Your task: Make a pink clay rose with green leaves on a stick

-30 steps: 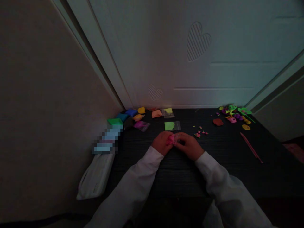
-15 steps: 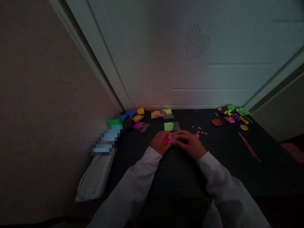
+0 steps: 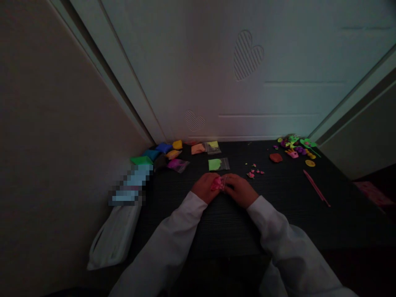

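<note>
Between my two hands is a small clear zip bag of pink clay [image 3: 217, 184], held low over the dark table [image 3: 225, 231]. My left hand [image 3: 204, 187] is closed around its pink-filled side. The fingers of my right hand [image 3: 241, 190] pinch the clear edge of the bag; the fingertips are partly hidden. Just beyond my hands lies a zip bag of light green clay [image 3: 215, 164]. Several tiny pink pieces [image 3: 251, 175] are scattered to the right of my right hand.
Several bags of coloured clay, among them a purple one [image 3: 177, 165], lie at the back left beside a long white package [image 3: 115, 237]. A reddish-brown lump [image 3: 275, 157], small colourful clay figures [image 3: 292, 144] and pink sticks [image 3: 316, 188] are at the right. A white panel [image 3: 210, 74] rises behind.
My right hand has come closer to my left at the bag, and its fingers are more closed. The whole view has shifted slightly, so the table items appear further left.
</note>
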The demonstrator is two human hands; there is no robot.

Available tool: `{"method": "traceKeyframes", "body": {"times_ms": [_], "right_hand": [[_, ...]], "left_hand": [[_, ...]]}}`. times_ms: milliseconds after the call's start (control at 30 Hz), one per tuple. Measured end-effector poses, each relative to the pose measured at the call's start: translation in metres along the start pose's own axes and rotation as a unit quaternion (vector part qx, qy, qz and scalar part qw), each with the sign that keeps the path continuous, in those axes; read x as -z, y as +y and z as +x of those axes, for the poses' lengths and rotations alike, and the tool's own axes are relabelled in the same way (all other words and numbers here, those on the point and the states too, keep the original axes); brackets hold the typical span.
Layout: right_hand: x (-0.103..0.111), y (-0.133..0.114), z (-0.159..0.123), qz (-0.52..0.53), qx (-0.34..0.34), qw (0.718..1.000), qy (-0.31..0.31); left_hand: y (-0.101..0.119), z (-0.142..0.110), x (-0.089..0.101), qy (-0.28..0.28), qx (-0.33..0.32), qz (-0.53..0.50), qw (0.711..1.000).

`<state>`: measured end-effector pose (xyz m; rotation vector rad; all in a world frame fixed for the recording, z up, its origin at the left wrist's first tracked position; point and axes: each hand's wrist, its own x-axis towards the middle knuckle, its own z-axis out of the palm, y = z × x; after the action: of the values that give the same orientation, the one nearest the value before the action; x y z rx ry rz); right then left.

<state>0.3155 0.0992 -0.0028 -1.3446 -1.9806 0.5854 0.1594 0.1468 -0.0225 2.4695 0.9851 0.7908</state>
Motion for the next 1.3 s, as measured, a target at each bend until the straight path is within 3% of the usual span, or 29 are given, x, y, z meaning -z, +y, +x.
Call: {"method": "traceKeyframes", "body": {"times_ms": [167, 300, 367, 467, 533, 600, 767, 900, 1300], "right_hand": [[0.005, -0.002, 0.0, 0.063, -0.007, 0.998, 0.013], [0.017, 0.001, -0.001, 0.145, -0.064, 0.986, 0.056], [0.023, 0.001, -0.001, 0.207, -0.117, 0.967, 0.09], [0.029, 0.001, -0.002, 0.321, -0.182, 0.918, 0.145], [0.029, 0.001, -0.001, 0.384, -0.201, 0.884, 0.176], [0.028, 0.001, -0.001, 0.408, -0.207, 0.868, 0.191], [0.023, 0.0, 0.001, 0.409, -0.206, 0.876, 0.153], [0.023, -0.004, 0.001, 0.471, -0.217, 0.845, 0.128], [0.027, -0.005, 0.0, 0.561, -0.223, 0.782, 0.154]], "left_hand": [[0.004, 0.001, 0.002, 0.018, 0.021, -0.009, 1.0], [0.004, 0.003, 0.005, 0.034, 0.051, -0.005, 0.998], [0.002, 0.003, 0.007, 0.04, 0.066, -0.009, 0.997], [0.001, 0.004, 0.009, 0.041, 0.087, -0.013, 0.995], [0.001, 0.004, 0.01, 0.039, 0.1, -0.012, 0.994], [0.002, 0.004, 0.01, 0.039, 0.109, -0.011, 0.993], [0.001, 0.005, 0.009, 0.05, 0.111, -0.009, 0.992], [0.0, 0.005, 0.009, 0.055, 0.119, -0.014, 0.991], [0.005, 0.007, 0.013, 0.066, 0.176, -0.044, 0.981]]}}
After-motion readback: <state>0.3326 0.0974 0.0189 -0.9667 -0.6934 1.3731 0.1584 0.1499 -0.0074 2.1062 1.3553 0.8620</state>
